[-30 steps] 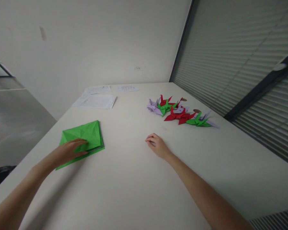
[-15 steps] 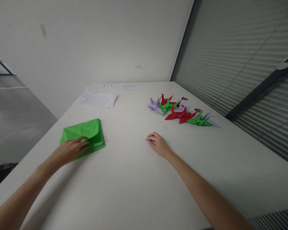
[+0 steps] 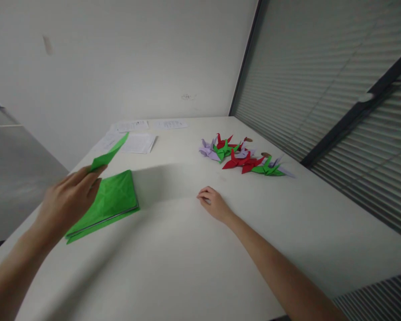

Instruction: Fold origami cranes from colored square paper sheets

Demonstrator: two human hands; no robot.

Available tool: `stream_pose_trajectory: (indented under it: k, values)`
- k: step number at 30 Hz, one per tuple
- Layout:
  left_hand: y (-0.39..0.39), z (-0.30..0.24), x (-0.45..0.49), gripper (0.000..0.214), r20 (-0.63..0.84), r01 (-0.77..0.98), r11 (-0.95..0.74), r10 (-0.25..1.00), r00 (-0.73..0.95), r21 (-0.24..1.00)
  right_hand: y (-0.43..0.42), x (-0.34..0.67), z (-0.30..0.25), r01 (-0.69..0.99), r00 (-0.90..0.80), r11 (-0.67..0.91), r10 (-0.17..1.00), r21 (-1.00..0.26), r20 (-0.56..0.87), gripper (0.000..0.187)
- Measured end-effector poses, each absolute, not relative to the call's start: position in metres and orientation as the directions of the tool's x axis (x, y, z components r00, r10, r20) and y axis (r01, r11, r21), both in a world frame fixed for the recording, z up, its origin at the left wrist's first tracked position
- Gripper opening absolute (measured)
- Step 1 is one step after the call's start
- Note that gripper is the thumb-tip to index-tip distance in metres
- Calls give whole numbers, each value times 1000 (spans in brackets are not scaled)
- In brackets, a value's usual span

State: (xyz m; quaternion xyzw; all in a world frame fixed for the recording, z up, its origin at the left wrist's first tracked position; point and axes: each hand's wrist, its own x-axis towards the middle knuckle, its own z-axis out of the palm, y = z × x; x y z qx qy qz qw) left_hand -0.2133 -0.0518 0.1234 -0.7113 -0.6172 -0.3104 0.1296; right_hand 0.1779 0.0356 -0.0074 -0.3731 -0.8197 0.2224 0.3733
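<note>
My left hand (image 3: 67, 200) is raised above the table and pinches a single green paper sheet (image 3: 109, 154), which tilts up toward the far side. Under it lies a stack of green paper squares (image 3: 112, 200) near the table's left edge. My right hand (image 3: 211, 203) rests on the white table (image 3: 187, 249) near the middle, its fingers curled loosely under, with nothing visible in them.
A group of folded paper cranes (image 3: 242, 158) in red, green and lilac lies at the right, near the window blinds. Printed white sheets (image 3: 138, 140) lie at the far left of the table by the wall.
My left hand has lifted off the green stack, bringing one green sheet up with it. The right hand has stayed in place.
</note>
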Motion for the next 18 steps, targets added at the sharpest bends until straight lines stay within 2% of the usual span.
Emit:
stream_pose_trajectory:
  k: [3,5,6,8,11,14,18]
  values:
    - [-54,142,-173,37,706,893,-325,708,12,311,34,178,-4,423,-429,616,782,-664,451,18]
    - [-52,147,-149,35,701,827,-367,711,-46,426,33,179,-1,393,-410,602,791,-695,453,18]
    - [-49,147,-139,38,674,768,-372,732,-103,522,33,179,-1,377,-395,592,798,-712,455,18]
    - [-43,144,-125,51,553,539,-396,818,-162,743,33,180,0,346,-343,556,825,-756,449,20]
    - [-31,134,-114,57,369,245,-319,910,-191,915,36,181,-3,256,-253,435,892,-863,374,33]
    - [-20,120,-111,63,151,59,-143,976,-158,988,38,182,-4,102,-254,277,936,-955,244,50]
    - [-11,90,-108,70,-37,-41,33,994,-105,999,40,184,4,-45,-316,33,948,-998,46,64]
